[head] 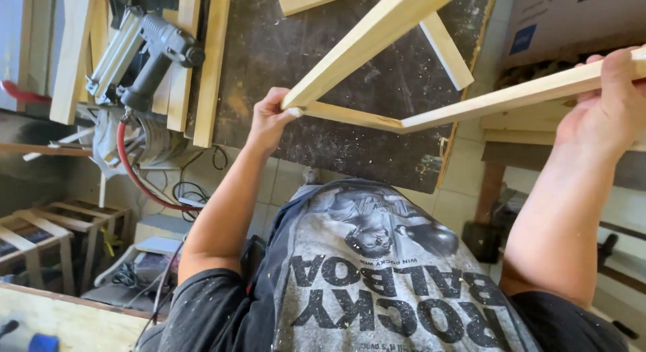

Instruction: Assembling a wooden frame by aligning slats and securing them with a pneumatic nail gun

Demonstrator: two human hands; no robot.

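Note:
I hold a frame of pale wooden slats [377, 29] up above a dark workbench [269, 49]. My left hand [269, 116] grips one corner of the frame, where two slats meet. My right hand [609, 96] is closed around another slat [498, 99] at the right edge of the view. The slats join at an angle in front of my chest. A further slat [445, 50] of the frame crosses behind.
A grey pneumatic nail gun [145, 52] with a red hose [131, 170] lies at the bench's left, beside several wood strips [212, 62]. Small wooden frames [47, 237] stand on the floor at lower left. A cardboard box [572, 22] sits at upper right, and a wooden board [67, 322] at bottom left.

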